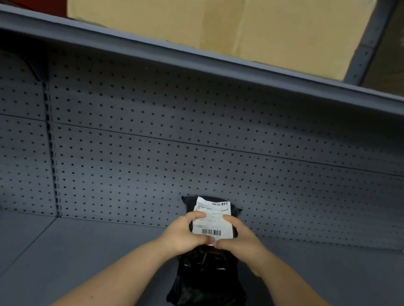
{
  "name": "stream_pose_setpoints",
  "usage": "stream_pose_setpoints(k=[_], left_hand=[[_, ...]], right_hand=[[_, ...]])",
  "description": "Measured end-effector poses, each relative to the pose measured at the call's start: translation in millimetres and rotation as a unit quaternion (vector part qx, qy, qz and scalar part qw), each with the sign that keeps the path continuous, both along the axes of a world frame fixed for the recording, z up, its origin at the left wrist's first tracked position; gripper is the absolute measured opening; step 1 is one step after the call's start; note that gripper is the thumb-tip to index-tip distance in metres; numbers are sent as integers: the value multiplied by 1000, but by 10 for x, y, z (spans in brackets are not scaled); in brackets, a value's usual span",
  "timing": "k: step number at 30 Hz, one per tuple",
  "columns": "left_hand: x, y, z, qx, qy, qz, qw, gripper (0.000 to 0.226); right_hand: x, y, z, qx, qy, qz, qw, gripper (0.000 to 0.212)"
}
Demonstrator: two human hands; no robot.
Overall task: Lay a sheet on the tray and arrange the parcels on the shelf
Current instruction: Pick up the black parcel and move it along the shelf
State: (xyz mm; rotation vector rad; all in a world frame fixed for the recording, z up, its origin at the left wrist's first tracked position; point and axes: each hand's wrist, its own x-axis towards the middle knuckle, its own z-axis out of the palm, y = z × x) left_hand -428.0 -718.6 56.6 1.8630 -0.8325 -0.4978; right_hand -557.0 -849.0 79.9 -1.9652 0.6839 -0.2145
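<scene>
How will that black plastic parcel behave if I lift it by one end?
The black parcel would probably sag: its wrinkled film looks soft. Its glossy surface may be slippery, so both hands gripping near the label seems wise. It looks unlikely to roll.

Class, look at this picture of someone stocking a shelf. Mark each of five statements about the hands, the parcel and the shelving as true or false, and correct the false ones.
1. Both hands hold the black parcel. True: the left hand and the right hand have a grip on it.
2. The parcel's white label faces up and shows barcodes. True.
3. The parcel is wrapped in brown paper. False: its wrapping is shiny black plastic.
4. The back panel of the shelf is solid and smooth. False: it is dotted with rows of small holes.
5. A cardboard box stands on the upper shelf. True.
</scene>
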Motion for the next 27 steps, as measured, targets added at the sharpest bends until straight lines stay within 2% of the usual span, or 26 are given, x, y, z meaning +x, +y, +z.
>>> stream_pose_setpoints(k=[7,14,27], left_hand=[[-148,-380,-170,7,-17,1,1000,67],[-346,-554,-293,3,5,26,1000,68],[-438,-575,-287,38,14,27,999,71]], right_hand=[[-125,-369,-181,-4,5,-5,1000,85],[-232,-615,-286,3,17,27,999,86],[-352,-653,-303,25,3,59,998,74]])
